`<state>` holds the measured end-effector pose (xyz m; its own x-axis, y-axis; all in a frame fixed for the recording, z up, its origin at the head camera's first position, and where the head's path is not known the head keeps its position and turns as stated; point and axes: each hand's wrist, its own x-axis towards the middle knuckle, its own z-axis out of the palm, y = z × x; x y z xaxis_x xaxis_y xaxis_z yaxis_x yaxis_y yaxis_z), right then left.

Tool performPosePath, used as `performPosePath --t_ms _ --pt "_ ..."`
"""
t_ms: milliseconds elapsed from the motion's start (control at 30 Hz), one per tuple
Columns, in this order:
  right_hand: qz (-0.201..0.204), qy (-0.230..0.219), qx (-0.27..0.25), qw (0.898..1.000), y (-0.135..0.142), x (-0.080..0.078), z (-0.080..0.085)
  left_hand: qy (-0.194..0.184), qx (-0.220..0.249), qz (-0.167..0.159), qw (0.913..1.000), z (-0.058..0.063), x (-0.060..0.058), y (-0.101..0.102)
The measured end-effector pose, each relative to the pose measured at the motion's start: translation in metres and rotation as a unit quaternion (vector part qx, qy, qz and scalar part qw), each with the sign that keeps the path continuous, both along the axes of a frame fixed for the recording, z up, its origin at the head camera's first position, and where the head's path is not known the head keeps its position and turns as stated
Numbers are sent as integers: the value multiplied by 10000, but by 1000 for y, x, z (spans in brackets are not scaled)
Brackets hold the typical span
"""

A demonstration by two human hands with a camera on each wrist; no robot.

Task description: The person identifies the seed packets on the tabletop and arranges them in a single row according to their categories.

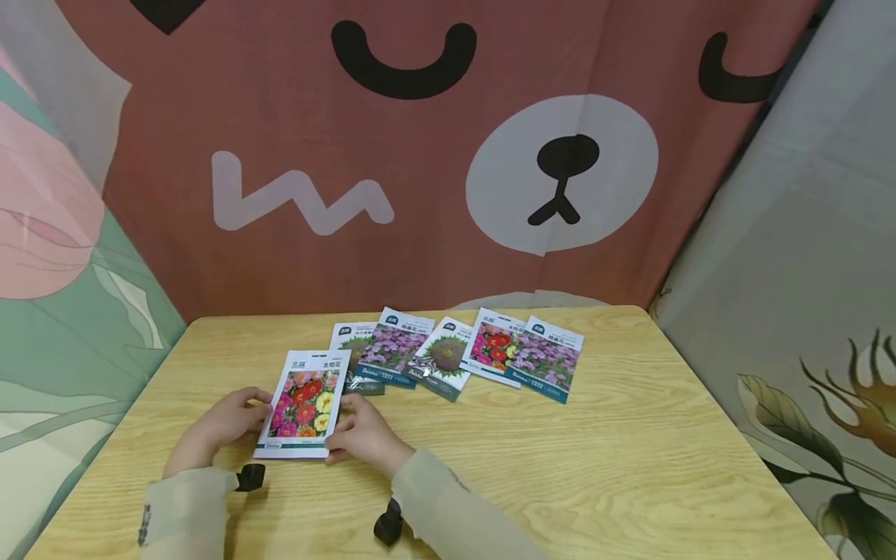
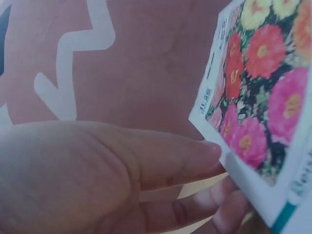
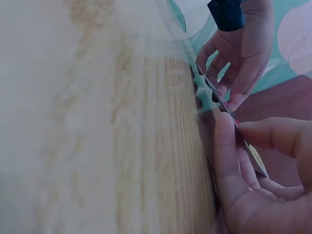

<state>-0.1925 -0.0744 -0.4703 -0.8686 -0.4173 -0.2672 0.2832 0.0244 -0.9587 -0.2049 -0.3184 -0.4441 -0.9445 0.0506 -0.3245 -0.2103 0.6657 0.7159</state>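
Both hands hold one seed packet (image 1: 304, 404) with red, pink and yellow flowers on its front, its picture side facing up. My left hand (image 1: 227, 424) grips the left edge; in the left wrist view its thumb (image 2: 180, 156) lies against the border with fingers beneath. At the lower right edge, my right hand (image 1: 369, 437) pinches the packet. Seen edge-on in the right wrist view, the packet (image 3: 256, 161) sits between the right thumb and fingers, tilted and off the table. Its back is hidden.
Behind, several more packets lie overlapping in a row on the wooden table (image 1: 560, 482): sunflower packets (image 1: 446, 356), purple-flower packets (image 1: 549, 358) and another red-flower packet (image 1: 490, 342). A printed curtain (image 1: 294, 264) hangs at the table's far edge.
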Motion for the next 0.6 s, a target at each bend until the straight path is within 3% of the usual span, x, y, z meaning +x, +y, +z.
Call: performPosePath --t_ms 400,600 --pt "203 184 181 9995 -5 13 -4 -482 103 -29 9988 7 12 -7" --pt "375 63 184 9991 -8 18 -6 -763 116 -29 9970 10 21 -13"
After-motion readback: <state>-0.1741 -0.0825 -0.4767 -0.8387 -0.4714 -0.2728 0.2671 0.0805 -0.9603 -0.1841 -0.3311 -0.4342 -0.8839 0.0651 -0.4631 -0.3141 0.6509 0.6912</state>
